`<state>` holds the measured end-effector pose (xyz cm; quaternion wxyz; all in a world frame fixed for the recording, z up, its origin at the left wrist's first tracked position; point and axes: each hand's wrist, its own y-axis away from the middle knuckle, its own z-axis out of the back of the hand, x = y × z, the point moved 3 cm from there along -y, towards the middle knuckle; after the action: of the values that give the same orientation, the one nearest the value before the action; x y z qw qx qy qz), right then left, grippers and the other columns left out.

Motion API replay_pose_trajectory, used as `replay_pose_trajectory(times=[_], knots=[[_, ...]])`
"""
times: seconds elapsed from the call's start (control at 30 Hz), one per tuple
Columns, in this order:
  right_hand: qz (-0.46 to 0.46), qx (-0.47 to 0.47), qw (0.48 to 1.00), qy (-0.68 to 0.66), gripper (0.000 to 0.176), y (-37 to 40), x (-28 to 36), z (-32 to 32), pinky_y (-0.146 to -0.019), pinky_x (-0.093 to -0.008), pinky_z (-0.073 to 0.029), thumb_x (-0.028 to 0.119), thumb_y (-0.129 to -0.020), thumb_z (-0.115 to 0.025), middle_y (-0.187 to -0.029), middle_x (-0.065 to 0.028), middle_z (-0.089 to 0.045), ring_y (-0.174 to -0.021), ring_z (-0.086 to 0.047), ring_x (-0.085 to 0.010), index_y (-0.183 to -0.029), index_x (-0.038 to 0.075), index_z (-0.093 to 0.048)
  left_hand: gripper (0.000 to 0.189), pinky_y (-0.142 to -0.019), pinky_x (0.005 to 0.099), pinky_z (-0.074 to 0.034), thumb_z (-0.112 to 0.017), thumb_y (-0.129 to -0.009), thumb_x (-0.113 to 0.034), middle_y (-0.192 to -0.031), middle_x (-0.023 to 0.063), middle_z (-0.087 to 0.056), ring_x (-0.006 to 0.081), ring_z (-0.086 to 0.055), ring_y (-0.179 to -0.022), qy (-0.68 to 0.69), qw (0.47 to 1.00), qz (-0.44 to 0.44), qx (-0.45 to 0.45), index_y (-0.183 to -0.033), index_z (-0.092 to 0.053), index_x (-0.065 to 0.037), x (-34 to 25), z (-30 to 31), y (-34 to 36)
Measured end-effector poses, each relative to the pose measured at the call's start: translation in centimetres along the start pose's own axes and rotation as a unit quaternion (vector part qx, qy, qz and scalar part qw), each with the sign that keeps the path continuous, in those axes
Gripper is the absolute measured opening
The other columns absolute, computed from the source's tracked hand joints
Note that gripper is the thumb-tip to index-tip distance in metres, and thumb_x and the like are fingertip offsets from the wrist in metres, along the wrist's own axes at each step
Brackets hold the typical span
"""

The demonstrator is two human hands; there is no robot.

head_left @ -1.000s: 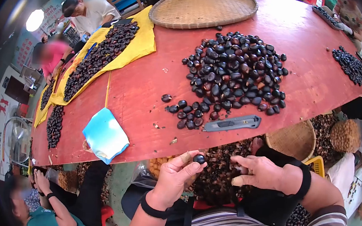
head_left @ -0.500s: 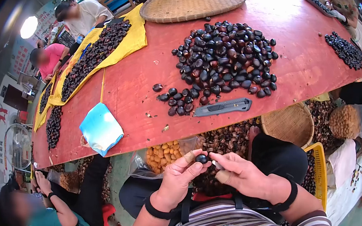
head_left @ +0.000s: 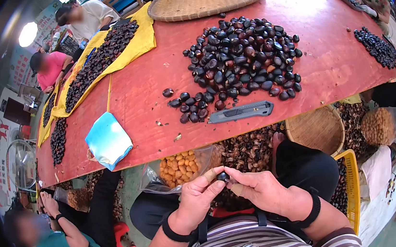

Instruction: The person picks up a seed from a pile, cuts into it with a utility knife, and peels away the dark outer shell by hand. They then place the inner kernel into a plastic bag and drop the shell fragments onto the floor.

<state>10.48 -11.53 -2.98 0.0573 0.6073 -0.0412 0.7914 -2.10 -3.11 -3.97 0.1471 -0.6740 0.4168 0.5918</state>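
Note:
Between thumb and fingers, my left hand (head_left: 200,190) pinches a dark, glossy nut (head_left: 223,176). My right hand (head_left: 261,190) meets it from the right, its thumb and fingertips closed at the nut's side; whether they hold anything small is hidden. Both hands are over a heap of brown shells (head_left: 248,150), near a clear bag of peeled orange-yellow kernels (head_left: 179,169). On the red table (head_left: 147,103) above them lie a large pile of dark nuts (head_left: 243,56), a smaller cluster (head_left: 194,107) and a grey utility knife (head_left: 241,112).
A wide woven tray (head_left: 206,1) rests at the table's back edge. Yellow cloth (head_left: 137,40) with nuts and a blue-white packet (head_left: 108,140) are at left. Right of my legs are a round basket (head_left: 315,128) and yellow crate (head_left: 355,198). Several people sit around.
The view has shifted slightly, so the table items appear a little lower left to upper left. My right fingertips have closed in around the nut, which is now more covered.

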Motion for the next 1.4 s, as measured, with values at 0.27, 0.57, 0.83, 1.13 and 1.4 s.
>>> replay_pose_trajectory(times=[0.27,0.57,0.83,1.13,1.4], knots=[[-0.018,-0.037,0.999,-0.034,0.037,-0.1,-1.2,-0.7,-0.059,-0.0312,-0.045,0.007,-0.077,-0.053,-0.074,-0.0162,-0.055,-0.066,-0.055,-0.0295,-0.113,0.008,-0.046,0.031,-0.077,0.0248,-0.045,-0.054,-0.078,-0.002,-0.097,0.0085,-0.057,0.0124,-0.055,-0.084,-0.038,0.999,-0.013,-0.021,-0.108,-0.050,0.002,0.9,0.2,-0.4],[-0.007,-0.090,0.996,0.024,0.030,-0.6,-2.4,-0.9,-0.054,-0.0299,-0.043,0.008,-0.076,-0.055,-0.069,-0.0135,-0.055,-0.058,-0.053,-0.0236,-0.106,0.006,-0.052,0.029,-0.074,0.0227,-0.045,-0.054,-0.078,-0.002,-0.096,0.0065,-0.057,0.0094,-0.054,-0.081,-0.152,0.987,-0.047,-0.021,-0.107,-0.052,0.001,1.4,0.3,-1.2],[-0.252,-0.032,0.931,-0.262,0.026,-1.0,-3.0,-0.1,-0.055,-0.0261,-0.044,0.012,-0.078,-0.056,-0.073,-0.0118,-0.059,-0.059,-0.054,-0.0164,-0.102,0.003,-0.055,0.030,-0.070,0.0225,-0.046,-0.056,-0.077,-0.004,-0.091,0.0059,-0.058,0.0104,-0.055,-0.078,-0.147,0.988,-0.054,0.001,-0.106,-0.052,0.001,1.6,0.4,-1.9],[0.022,-0.123,0.988,0.086,0.024,-0.9,-2.0,-0.5,-0.054,-0.0349,-0.045,0.011,-0.075,-0.053,-0.070,-0.0131,-0.056,-0.063,-0.056,-0.0298,-0.098,0.009,-0.054,0.028,-0.070,0.0260,-0.047,-0.049,-0.083,-0.023,-0.084,0.0076,-0.059,0.0158,-0.059,-0.074,0.041,0.982,0.173,0.070,-0.099,-0.053,0.000,1.3,0.7,-2.4],[-0.063,0.030,0.994,-0.079,0.030,0.2,-0.9,0.8,-0.069,-0.0251,-0.046,0.006,-0.076,-0.054,-0.082,-0.0123,-0.062,-0.074,-0.058,-0.0124,-0.105,0.010,-0.055,0.028,-0.070,0.0252,-0.047,-0.053,-0.081,-0.014,-0.084,0.0079,-0.060,0.0153,-0.059,-0.075,-0.022,0.966,0.211,0.150,-0.104,-0.052,0.001,-0.5,0.2,-1.2]])
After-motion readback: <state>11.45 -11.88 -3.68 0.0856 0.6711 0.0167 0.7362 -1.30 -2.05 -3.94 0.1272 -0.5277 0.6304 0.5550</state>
